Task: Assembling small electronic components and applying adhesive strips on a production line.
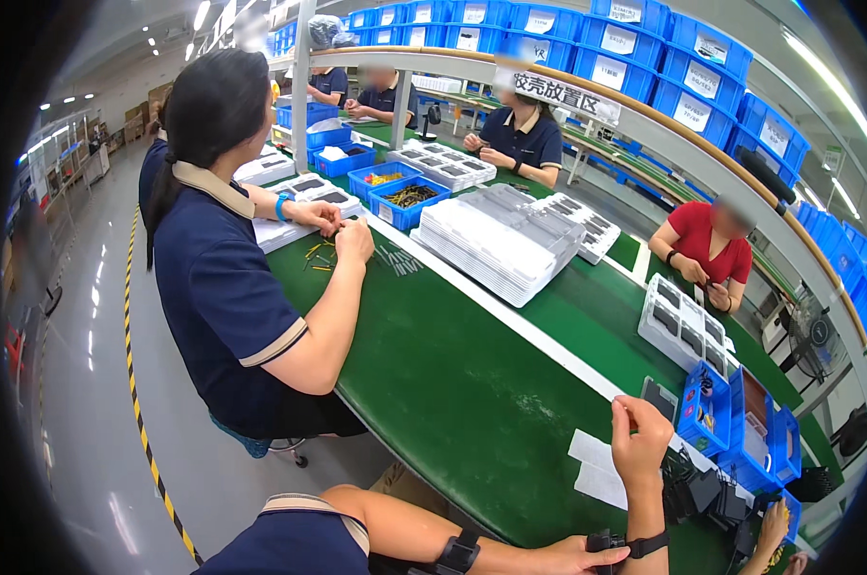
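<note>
My left hand [572, 558] comes across from the lower left, a black band [457, 552] around its own wrist. Its fingers are closed on a small black device [604, 544] strapped at my right wrist. Upright above the green table stands my right hand [641, 439], its fingers curled in and nothing visible in them. A black strap [649, 544] circles that wrist. Beside the right hand lie white paper sheets [601, 468]. On its other side is a heap of black boxy parts with cables [707, 494].
Blue bins [707, 407] line the right side. A co-worker [228, 249] sits at the left table edge; others sit across. A co-worker's hand [774, 525] is at lower right. White trays [501, 244] are stacked mid-table, near yellow and grey small parts [320, 255]. A shelf rail [635, 81] runs overhead.
</note>
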